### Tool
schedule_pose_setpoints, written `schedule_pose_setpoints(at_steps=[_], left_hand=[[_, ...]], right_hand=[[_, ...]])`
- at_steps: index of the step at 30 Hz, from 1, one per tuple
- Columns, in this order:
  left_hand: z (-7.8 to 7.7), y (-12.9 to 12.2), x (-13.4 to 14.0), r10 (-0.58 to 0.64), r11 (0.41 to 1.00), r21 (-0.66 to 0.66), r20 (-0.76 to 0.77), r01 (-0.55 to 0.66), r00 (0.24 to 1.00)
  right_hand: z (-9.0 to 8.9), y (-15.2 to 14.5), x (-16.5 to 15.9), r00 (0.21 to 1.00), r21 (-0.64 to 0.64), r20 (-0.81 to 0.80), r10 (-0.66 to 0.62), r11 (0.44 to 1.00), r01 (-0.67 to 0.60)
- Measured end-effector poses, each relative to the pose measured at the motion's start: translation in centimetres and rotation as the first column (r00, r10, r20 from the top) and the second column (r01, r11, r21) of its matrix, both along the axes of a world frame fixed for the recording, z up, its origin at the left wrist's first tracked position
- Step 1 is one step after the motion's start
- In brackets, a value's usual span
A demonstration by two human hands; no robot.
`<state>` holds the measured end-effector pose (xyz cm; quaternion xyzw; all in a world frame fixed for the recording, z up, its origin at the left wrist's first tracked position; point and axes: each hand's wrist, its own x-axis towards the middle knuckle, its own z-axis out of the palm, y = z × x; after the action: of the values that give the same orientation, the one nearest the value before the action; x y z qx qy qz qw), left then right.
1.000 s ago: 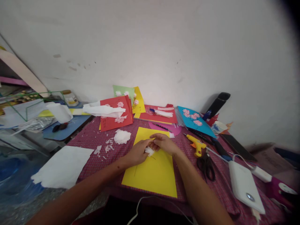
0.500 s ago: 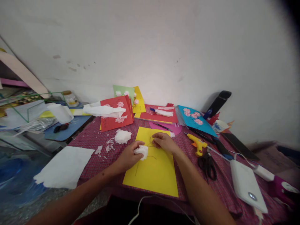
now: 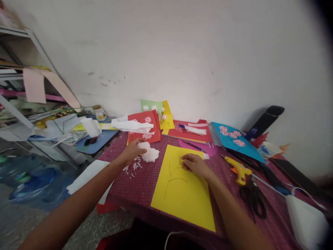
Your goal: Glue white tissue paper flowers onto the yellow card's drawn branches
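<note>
A yellow sheet of paper (image 3: pixel 184 201) with thin curved lines drawn on it lies on the table in front of me. My right hand (image 3: pixel 195 165) rests over its upper part, fingertips pinched together by a drawn curve; whatever they hold, if anything, is too small to make out. To the left of the sheet, my left hand (image 3: pixel 134 151) has its thumb and fingers closed on white tissue paper (image 3: pixel 143 146). That tissue touches a crumpled white tissue pile (image 3: pixel 151 154). Small white paper scraps (image 3: pixel 134 167) are scattered just below.
Red cards (image 3: pixel 142 119) with tissue flowers and a blue card (image 3: pixel 235 139) lie along the wall. On the right are a yellow glue gun (image 3: pixel 240 169), black scissors (image 3: pixel 253 201) and a white power bank (image 3: pixel 307 220). A white sheet (image 3: pixel 85 177) hangs over the left edge.
My left hand has moved away from the yellow sheet to the tissue pile, carrying white tissue. My right hand stays on the sheet. The head view has swung left.
</note>
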<state>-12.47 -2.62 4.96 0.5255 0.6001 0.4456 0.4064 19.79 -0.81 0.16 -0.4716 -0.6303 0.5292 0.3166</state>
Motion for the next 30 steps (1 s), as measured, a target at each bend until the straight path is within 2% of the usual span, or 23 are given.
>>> schedule_pose_setpoints(at_steps=[2, 5, 9, 12, 17, 22, 25, 29, 30], left_hand=[[-0.1, 1.4, 0.0, -0.073, 0.996, -0.055, -0.001, 0.073, 0.997], [-0.6, 2.9, -0.1, -0.123, 0.991, -0.065, -0.177, 0.113, 0.976], [-1.6, 3.5, -0.7, -0.146, 0.984, 0.008, -0.520, 0.175, 0.842], [-2.3, 3.2, -0.8, -0.130, 0.974, 0.066, -0.620, 0.216, 0.774], [-2.9, 2.3, -0.6, -0.082, 0.937, 0.209, -0.647, 0.280, 0.758], [-2.0, 2.5, -1.6, -0.078, 0.924, 0.242, -0.639, 0.296, 0.765], [-1.5, 2.3, -2.8, -0.066, 0.950, 0.190, -0.650, 0.246, 0.757], [-1.2, 1.1, -5.0, 0.064, 0.965, 0.240, -0.609, 0.107, 0.791], [-1.1, 0.6, -5.6, 0.060, 0.970, 0.223, -0.608, 0.098, 0.792]], right_hand=[[0.0, 0.0, 0.0, 1.000, -0.022, 0.010, -0.010, 1.000, 0.010], [0.1, 0.1, 0.1, 1.000, -0.040, 0.021, -0.014, 0.999, 0.015], [-0.3, 0.3, 0.2, 1.000, -0.018, 0.018, 0.007, 1.000, -0.007], [-0.4, 0.3, 0.2, 1.000, 0.010, 0.021, 0.021, 1.000, -0.021], [-0.3, 0.1, 0.2, 0.999, 0.023, 0.042, 0.019, 1.000, -0.020], [-0.4, 0.1, 0.2, 0.998, 0.039, 0.053, 0.033, 0.999, -0.035], [-0.5, 0.1, 0.2, 0.997, 0.042, 0.067, 0.034, 0.998, -0.037], [-0.5, 0.1, 0.1, 0.997, 0.037, 0.072, 0.028, 0.999, -0.030], [-0.5, 0.1, 0.1, 0.997, 0.038, 0.079, 0.025, 0.999, -0.028]])
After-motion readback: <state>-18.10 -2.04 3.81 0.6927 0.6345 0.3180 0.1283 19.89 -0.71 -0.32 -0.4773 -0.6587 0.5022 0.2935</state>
